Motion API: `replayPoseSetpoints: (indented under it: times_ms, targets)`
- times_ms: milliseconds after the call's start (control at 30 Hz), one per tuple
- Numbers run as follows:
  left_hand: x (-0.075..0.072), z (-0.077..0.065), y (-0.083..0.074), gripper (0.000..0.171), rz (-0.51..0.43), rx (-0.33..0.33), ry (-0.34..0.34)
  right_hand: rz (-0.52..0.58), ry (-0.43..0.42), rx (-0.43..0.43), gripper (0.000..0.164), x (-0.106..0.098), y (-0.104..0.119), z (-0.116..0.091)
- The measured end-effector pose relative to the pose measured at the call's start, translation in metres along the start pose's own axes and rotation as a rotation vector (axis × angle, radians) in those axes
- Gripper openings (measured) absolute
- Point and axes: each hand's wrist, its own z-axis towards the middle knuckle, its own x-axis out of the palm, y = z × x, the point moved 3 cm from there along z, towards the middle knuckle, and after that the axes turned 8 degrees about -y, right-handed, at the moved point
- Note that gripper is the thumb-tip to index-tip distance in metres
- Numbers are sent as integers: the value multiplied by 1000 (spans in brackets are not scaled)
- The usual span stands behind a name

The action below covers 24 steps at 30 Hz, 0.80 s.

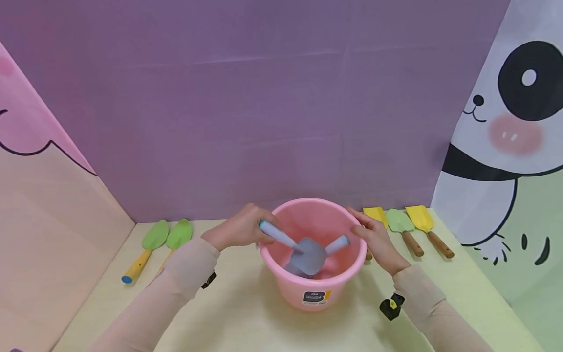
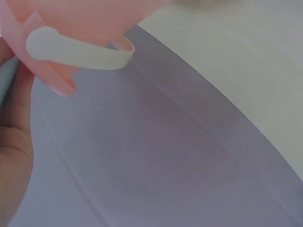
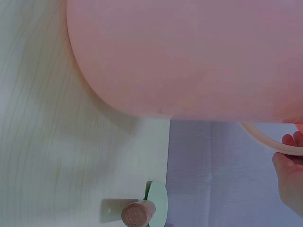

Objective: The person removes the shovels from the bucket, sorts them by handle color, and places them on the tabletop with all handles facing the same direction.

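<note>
A pink bucket (image 1: 293, 292) is between my hands, with its mouth tilted toward me. Two grey-blue hand shovels (image 1: 311, 255) with pale blue handles lie inside, one blade overlapping the other. My left hand (image 1: 242, 227) grips the left rim; one shovel handle (image 1: 276, 233) lies against its fingers, and I cannot tell whether they hold it too. My right hand (image 1: 380, 242) grips the right rim, thumb inside. A white bail handle (image 2: 85, 52) hangs off the bucket in the left wrist view. Its pale band passes by my right fingers (image 3: 286, 161) in the right wrist view.
Two green trowels (image 1: 155, 237) with yellow handles lie left on the table (image 1: 220, 313). At the back right are yellow shovels (image 1: 421, 218) and a pale green one (image 1: 399, 221), with wooden handles. A purple wall (image 1: 281, 122) stands behind, with printed panels on both sides.
</note>
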Motion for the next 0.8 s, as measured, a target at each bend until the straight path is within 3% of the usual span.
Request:
replayPoseSetpoints:
  times_ms: [100, 267, 633, 800]
  targets:
    - [-2, -4, 2, 22, -76, -45, -53, -1, -1, 3, 52, 1, 2, 1]
    - [-4, -11, 6, 21, -144, -62, -148, -4, -7, 14, 52, 1, 3, 1]
    - [-7, -31, 19, 27, -154, -50, -407, -7, -6, 1, 52, 3, 1, 2]
    - [-9, -37, 23, 29, -185, -64, -490, -21, -9, 3, 53, 3, 0, 2]
